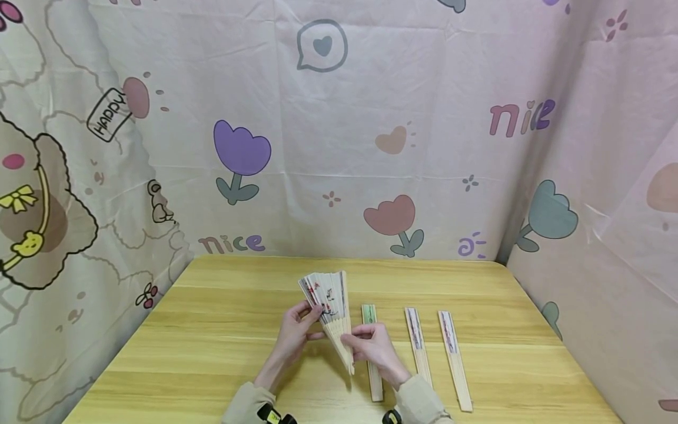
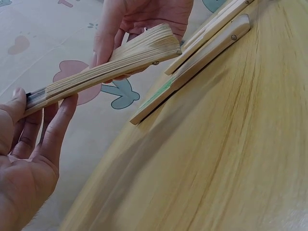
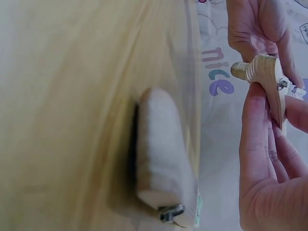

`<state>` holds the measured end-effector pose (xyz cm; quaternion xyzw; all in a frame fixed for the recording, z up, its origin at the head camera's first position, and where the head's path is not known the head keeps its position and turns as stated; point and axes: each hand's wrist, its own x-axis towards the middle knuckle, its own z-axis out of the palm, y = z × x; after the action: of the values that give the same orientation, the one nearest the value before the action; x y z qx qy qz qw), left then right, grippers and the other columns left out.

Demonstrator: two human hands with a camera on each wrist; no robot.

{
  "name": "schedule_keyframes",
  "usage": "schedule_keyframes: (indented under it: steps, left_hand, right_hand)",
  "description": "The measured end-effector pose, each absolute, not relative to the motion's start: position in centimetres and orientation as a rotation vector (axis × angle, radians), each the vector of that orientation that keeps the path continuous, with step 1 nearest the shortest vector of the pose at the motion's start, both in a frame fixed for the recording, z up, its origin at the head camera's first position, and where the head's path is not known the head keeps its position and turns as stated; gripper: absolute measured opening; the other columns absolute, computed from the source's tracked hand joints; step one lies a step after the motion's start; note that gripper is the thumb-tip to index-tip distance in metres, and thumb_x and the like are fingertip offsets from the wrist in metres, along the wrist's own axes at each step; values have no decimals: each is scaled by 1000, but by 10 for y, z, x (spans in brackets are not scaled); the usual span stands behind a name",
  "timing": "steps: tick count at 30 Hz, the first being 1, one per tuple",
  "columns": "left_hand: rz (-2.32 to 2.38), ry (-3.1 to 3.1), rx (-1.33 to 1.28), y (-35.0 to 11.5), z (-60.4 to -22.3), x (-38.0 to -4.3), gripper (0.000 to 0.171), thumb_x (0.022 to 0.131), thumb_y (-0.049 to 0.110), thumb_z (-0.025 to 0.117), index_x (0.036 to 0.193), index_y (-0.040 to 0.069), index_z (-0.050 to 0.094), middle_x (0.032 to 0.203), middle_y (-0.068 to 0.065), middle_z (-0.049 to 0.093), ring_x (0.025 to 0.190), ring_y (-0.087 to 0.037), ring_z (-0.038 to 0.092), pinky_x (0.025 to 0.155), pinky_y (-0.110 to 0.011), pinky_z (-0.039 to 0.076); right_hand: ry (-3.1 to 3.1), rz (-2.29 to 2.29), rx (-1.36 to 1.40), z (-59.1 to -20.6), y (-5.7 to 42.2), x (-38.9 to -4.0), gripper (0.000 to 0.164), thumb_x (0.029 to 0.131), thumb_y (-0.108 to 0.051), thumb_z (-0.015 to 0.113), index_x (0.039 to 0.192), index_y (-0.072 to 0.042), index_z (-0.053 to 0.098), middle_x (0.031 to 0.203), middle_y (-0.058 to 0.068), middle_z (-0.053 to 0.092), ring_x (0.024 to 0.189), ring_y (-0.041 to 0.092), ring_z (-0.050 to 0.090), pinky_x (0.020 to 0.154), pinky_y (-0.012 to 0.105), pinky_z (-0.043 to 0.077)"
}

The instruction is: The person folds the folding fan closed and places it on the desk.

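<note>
A folding fan, partly spread, is held above the table between both hands. Its pleated white leaf carries red and dark figures, and its pale wooden ribs converge at a riveted lower end. My left hand pinches the fan's left side, thumb in front at the base of the leaf. Lower on the ribs, my right hand grips the right edge with thumb and fingers. In the left wrist view the ribs stretch from one hand to the other. The right wrist view shows the rivet end between the fingers.
To the right lie three folded fans on the wooden table: a green-leaved fan partly behind my right hand, a second fan, and a third fan farthest right. Printed cloth hangs behind and at both sides.
</note>
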<state>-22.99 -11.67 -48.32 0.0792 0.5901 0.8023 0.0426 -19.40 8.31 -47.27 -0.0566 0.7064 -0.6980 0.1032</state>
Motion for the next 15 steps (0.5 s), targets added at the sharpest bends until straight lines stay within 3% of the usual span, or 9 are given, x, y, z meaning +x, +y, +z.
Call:
schedule_keyframes:
  steps: [15]
  left_hand:
    - [2406, 1830, 181, -117, -482, -228, 44, 102, 13, 57, 139, -9, 48, 111, -8, 70, 93, -16, 69, 76, -34, 69]
  right_hand:
    - [2117, -2041, -176, -472, 83, -190, 30, 87, -9, 73, 108, 13, 70, 78, -2, 70, 69, 8, 62, 59, 18, 63]
